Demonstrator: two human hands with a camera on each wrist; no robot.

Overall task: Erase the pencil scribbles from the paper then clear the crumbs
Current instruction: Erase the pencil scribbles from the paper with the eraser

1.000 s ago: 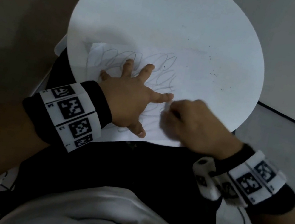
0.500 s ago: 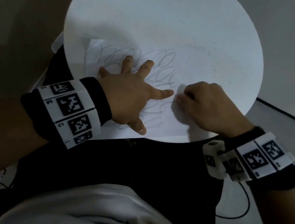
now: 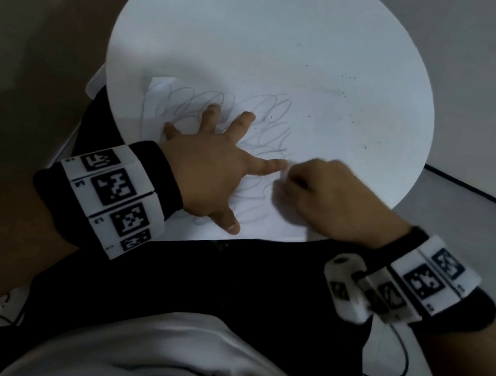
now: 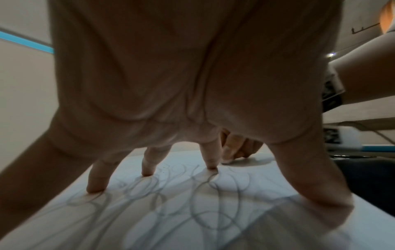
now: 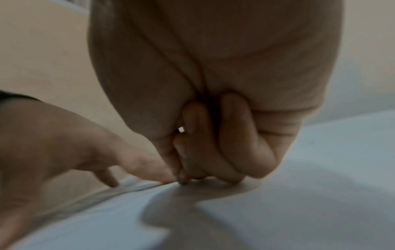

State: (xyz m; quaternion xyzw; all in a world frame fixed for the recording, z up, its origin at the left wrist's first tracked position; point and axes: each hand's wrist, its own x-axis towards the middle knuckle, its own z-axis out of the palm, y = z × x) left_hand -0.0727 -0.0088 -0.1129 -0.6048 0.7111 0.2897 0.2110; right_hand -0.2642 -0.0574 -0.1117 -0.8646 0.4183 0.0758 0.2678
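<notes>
A white paper (image 3: pixel 164 93) with grey pencil scribbles (image 3: pixel 266 114) lies on the near part of a round white table (image 3: pixel 268 25). My left hand (image 3: pixel 210 168) is spread on the paper, its fingertips (image 4: pixel 147 170) pressing the sheet (image 4: pixel 192 211) down. My right hand (image 3: pixel 328 195) is curled just right of the left index fingertip. It pinches a small eraser against the paper; only a pale tip (image 4: pixel 226 161) shows. In the right wrist view the curled right fingers (image 5: pixel 213 143) touch the sheet beside the left hand (image 5: pixel 64 143). Dark crumbs (image 3: pixel 351 120) dot the table to the right.
The table's near rim (image 3: pixel 230 241) sits right above my lap in dark trousers (image 3: pixel 223 283). A thin black cable (image 3: pixel 398 363) loops on the grey floor at the right. Walls close in behind and to the left.
My right hand rubbed away to the right across the paper, then back toward the left index fingertip. The left hand has kept its place on the sheet.
</notes>
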